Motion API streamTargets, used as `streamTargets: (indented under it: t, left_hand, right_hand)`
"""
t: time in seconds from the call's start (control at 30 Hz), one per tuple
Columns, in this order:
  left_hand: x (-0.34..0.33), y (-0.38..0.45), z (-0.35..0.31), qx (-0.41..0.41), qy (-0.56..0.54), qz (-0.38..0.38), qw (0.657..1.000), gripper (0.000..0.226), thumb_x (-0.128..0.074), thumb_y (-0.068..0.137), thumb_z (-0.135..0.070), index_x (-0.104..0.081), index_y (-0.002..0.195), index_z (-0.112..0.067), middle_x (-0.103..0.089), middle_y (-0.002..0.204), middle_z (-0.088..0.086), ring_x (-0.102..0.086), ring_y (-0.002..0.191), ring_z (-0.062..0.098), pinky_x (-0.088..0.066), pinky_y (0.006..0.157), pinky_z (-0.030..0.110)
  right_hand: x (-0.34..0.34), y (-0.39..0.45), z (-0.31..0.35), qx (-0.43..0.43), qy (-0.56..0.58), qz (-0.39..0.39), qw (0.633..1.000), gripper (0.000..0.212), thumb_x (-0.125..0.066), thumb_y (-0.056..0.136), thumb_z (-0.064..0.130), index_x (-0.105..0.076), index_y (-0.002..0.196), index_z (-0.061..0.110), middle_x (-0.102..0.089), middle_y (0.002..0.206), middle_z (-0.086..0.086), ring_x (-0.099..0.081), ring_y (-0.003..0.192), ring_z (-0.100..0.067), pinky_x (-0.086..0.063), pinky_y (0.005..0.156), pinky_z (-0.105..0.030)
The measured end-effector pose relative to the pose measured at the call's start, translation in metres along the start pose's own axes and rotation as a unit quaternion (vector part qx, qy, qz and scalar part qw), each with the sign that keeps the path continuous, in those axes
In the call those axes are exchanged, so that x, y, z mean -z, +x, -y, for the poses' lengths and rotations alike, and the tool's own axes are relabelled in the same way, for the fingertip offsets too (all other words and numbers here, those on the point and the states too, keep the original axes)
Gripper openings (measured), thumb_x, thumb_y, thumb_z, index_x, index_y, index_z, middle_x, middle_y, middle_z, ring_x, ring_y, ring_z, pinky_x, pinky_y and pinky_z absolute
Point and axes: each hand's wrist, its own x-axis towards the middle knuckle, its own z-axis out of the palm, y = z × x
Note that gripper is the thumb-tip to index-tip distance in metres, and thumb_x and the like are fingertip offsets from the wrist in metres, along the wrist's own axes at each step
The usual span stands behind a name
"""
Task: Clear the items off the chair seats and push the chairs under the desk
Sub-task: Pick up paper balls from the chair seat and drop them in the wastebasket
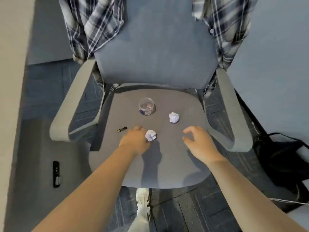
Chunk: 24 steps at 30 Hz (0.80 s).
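Note:
A grey office chair faces me, its seat (175, 158) filling the middle of the view. On the seat stand a small clear plastic tub (146, 106) holding clips, a crumpled paper ball (173, 117) to its right, a second crumpled paper ball (151, 135) nearer me, and a black battery (122, 129) at the left edge. My left hand (134, 140) rests on the seat with its fingers closing around the nearer paper ball. My right hand (199, 141) hovers over the seat's right side, fingers apart and holding nothing.
A plaid shirt (97, 25) hangs over the chair's backrest. Grey armrests (70, 104) flank the seat. A pale desk edge (11, 81) runs down the left, with a black control panel (56, 174) below it. A black bag (280, 158) lies on the floor at right. My shoe (143, 200) shows below the seat.

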Motion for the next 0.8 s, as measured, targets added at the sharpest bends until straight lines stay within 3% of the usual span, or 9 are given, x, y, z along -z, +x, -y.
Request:
streamTargets:
  t: [0.1, 0.23, 0.4, 0.47, 0.53, 0.67, 0.8]
  left_hand:
    - [-0.02, 0.044, 0.005, 0.0, -0.013, 0.004, 1.0, 0.064, -0.057, 0.087, -0.023, -0.027, 0.143, -0.016, -0.018, 0.156, 0.01, -0.029, 0.138, 0.032, -0.034, 0.109, 0.041]
    - [-0.049, 0.093, 0.012, -0.019, 0.015, 0.02, 0.999, 0.072, -0.064, 0.083, -0.032, -0.026, 0.143, -0.023, -0.02, 0.153, 0.006, -0.026, 0.138, 0.03, -0.033, 0.108, 0.044]
    - [-0.066, 0.125, 0.024, -0.042, 0.031, 0.045, 0.998, 0.047, -0.053, 0.089, -0.024, -0.042, 0.135, -0.023, -0.038, 0.143, 0.003, -0.035, 0.129, 0.027, -0.036, 0.104, 0.039]
    - [-0.062, 0.137, 0.028, -0.053, 0.016, 0.032, 0.998, 0.047, -0.052, 0.089, -0.022, -0.042, 0.135, -0.02, -0.041, 0.142, 0.004, -0.036, 0.128, 0.028, -0.036, 0.104, 0.035]
    - [-0.054, 0.148, 0.03, -0.056, -0.002, 0.014, 0.998, 0.049, -0.054, 0.089, -0.023, -0.042, 0.136, -0.017, -0.044, 0.141, 0.006, -0.037, 0.127, 0.028, -0.035, 0.104, 0.031]
    - [-0.04, 0.16, 0.038, -0.051, -0.012, -0.01, 0.999, 0.048, -0.056, 0.088, -0.022, -0.045, 0.134, -0.015, -0.047, 0.138, 0.008, -0.039, 0.126, 0.029, -0.035, 0.102, 0.032]
    - [-0.031, 0.153, 0.043, -0.02, -0.001, -0.018, 1.0, 0.047, -0.055, 0.088, -0.022, -0.044, 0.132, -0.013, -0.048, 0.136, 0.007, -0.041, 0.125, 0.027, -0.036, 0.103, 0.033]
  right_hand:
    - [-0.022, 0.047, -0.014, -0.027, -0.011, -0.023, 0.999, 0.034, -0.051, 0.091, 0.012, -0.052, 0.125, 0.01, -0.047, 0.132, -0.009, -0.05, 0.115, -0.027, -0.038, 0.096, -0.032]
    - [-0.049, 0.109, -0.029, -0.03, -0.026, -0.042, 0.998, 0.039, -0.052, 0.084, 0.007, -0.054, 0.123, 0.01, -0.051, 0.127, -0.014, -0.05, 0.117, -0.029, -0.045, 0.096, -0.039]
    - [-0.075, 0.163, -0.038, -0.016, -0.048, -0.047, 0.998, 0.031, -0.053, 0.079, 0.005, -0.052, 0.109, 0.015, -0.048, 0.133, -0.011, -0.04, 0.122, -0.031, -0.039, 0.099, -0.038]
    - [-0.082, 0.178, -0.039, -0.029, -0.055, -0.035, 0.997, 0.05, -0.056, 0.082, 0.006, -0.044, 0.129, 0.018, -0.032, 0.146, -0.01, -0.032, 0.13, -0.033, -0.038, 0.101, -0.038]
    - [-0.089, 0.192, -0.038, -0.071, -0.072, -0.013, 0.995, 0.059, -0.058, 0.084, 0.008, -0.037, 0.137, 0.02, -0.018, 0.153, -0.011, -0.026, 0.135, -0.034, -0.04, 0.1, -0.04]
    - [-0.105, 0.206, -0.044, -0.084, -0.118, -0.019, 0.989, 0.04, -0.05, 0.08, -0.003, -0.051, 0.117, 0.012, -0.044, 0.132, -0.013, -0.04, 0.119, -0.035, -0.038, 0.081, -0.031]
    - [-0.104, 0.197, -0.036, -0.102, -0.081, 0.012, 0.991, 0.028, -0.049, 0.08, -0.005, -0.052, 0.106, 0.006, -0.051, 0.123, -0.016, -0.042, 0.117, -0.034, -0.039, 0.09, -0.033]
